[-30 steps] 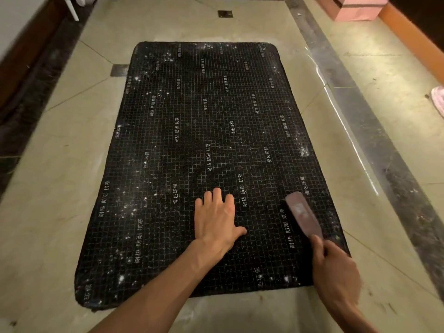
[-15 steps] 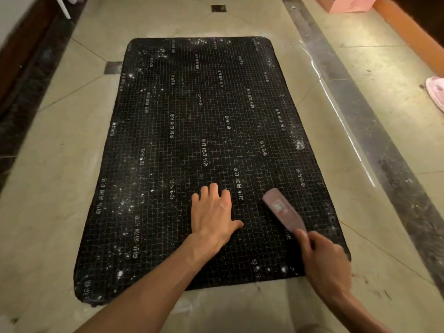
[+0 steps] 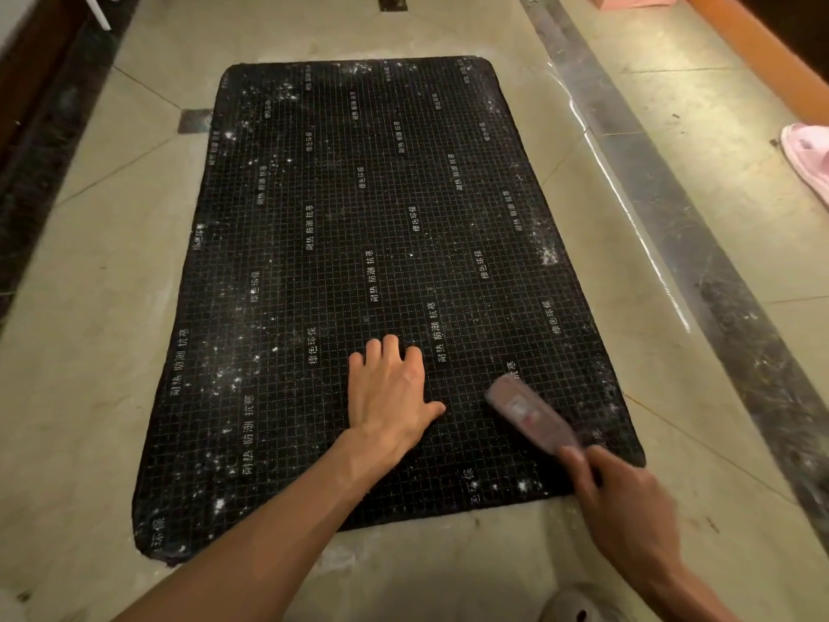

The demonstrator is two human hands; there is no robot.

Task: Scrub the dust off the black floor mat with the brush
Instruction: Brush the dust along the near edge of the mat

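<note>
A black floor mat (image 3: 359, 226) with a white grid, printed characters and white dust specks lies on the tiled floor. My left hand (image 3: 391, 390) lies flat with spread fingers on the mat's near middle. My right hand (image 3: 623, 505) grips the handle of a reddish-brown brush (image 3: 529, 410) at the mat's near right corner. The brush head rests on the mat, pointing up and to the left, just right of my left thumb. Most of the dust sits along the left side and the near edge.
Beige floor tiles (image 3: 89, 307) surround the mat, with a dark marble strip (image 3: 700, 244) running along the right. A pink slipper (image 3: 807, 159) lies at the right edge. A light shoe (image 3: 578, 606) shows at the bottom. A pink box (image 3: 637, 0) stands at the far right.
The brush head has swept leftwards across the near right part of the mat, towards my left hand. My left hand has stayed flat in place.
</note>
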